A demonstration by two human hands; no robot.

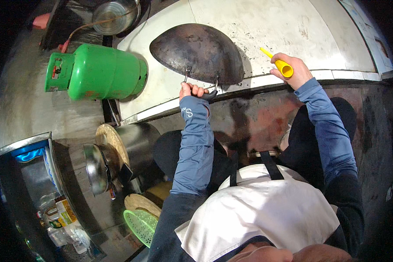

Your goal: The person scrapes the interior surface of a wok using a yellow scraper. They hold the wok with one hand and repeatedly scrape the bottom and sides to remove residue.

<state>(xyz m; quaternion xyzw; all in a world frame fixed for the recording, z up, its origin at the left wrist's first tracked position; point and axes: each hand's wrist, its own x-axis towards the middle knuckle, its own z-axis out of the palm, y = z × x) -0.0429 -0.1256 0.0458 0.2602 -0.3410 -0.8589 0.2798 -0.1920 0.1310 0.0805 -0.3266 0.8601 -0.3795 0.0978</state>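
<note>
A dark, scorched wok shows its rounded outer side, tilted over a white tiled surface. Two metal prongs join its edge to a handle with a black grip. My left hand is wrapped around that handle. Off to the right, my right hand grips a yellow tapered tool, hollow at its wide end. Its thin end points up and left, apart from the wok. Dark flakes are scattered on the tiles between the wok and my right hand.
A green gas cylinder lies at left, close to the wok. Behind it is a metal pot. A pan, a round wooden board, a green plastic colander and a shelf edge with bottles are at lower left.
</note>
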